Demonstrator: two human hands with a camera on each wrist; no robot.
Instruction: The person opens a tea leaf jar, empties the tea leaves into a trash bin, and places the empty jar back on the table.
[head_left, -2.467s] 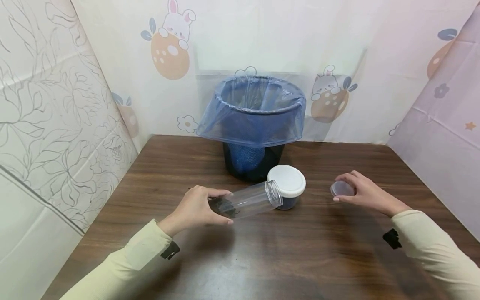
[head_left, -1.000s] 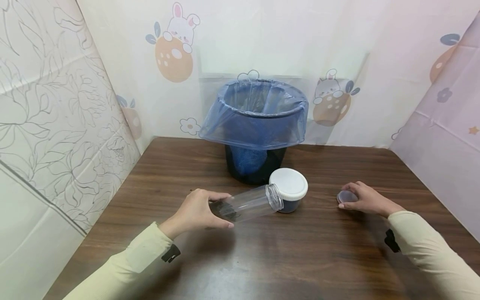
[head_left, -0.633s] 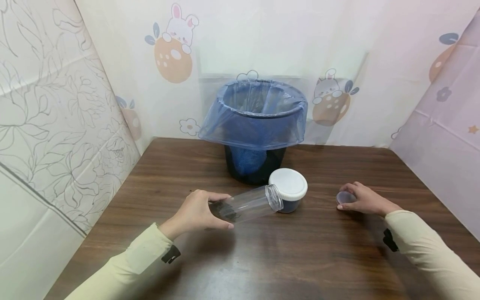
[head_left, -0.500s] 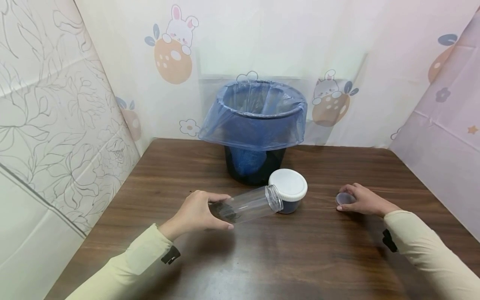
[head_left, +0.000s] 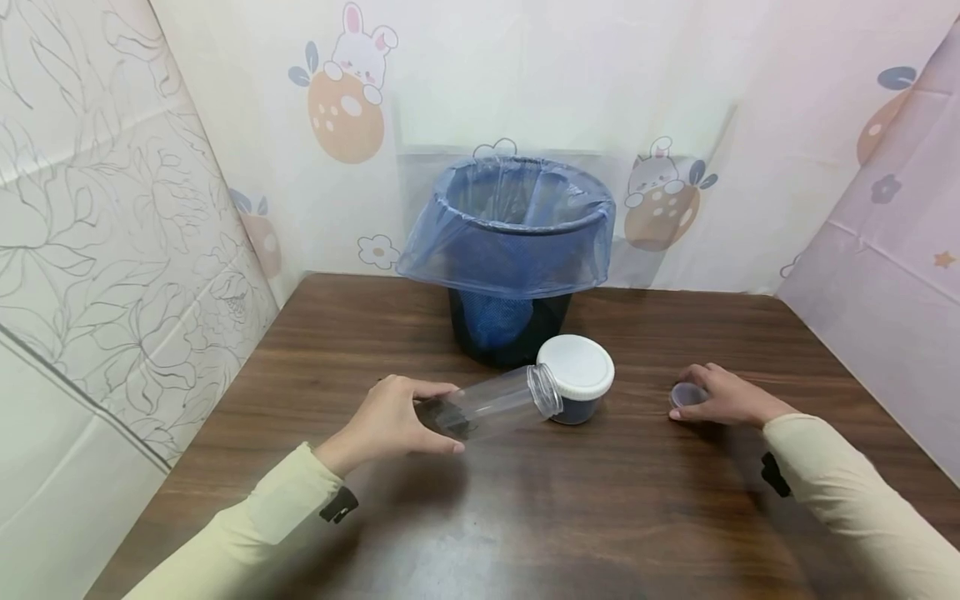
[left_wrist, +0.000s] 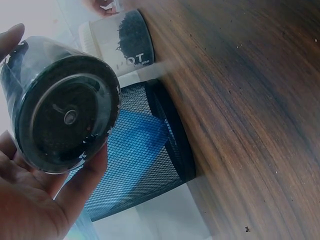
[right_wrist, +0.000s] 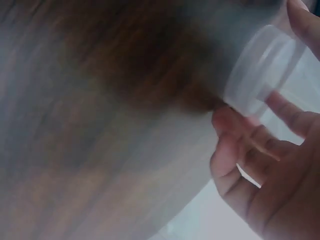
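L fingers [head_left: 435,389] grip clr jar [head_left: 497,405], R fingers [right_wrist: 289,114] pinch sm lid [head_left: 687,397]

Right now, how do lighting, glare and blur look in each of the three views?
Head: mostly sharp, with pale glare on the table and a soft shadow below the left hand; left wrist: table grain crisp, the upper left washed out behind the bottle; right wrist: hazy, the table heavily blurred, the lid soft-edged.

head: brt, soft shadows, table [head_left: 637,517] glare | L wrist: top-L overexp | R wrist: hazy, blurry
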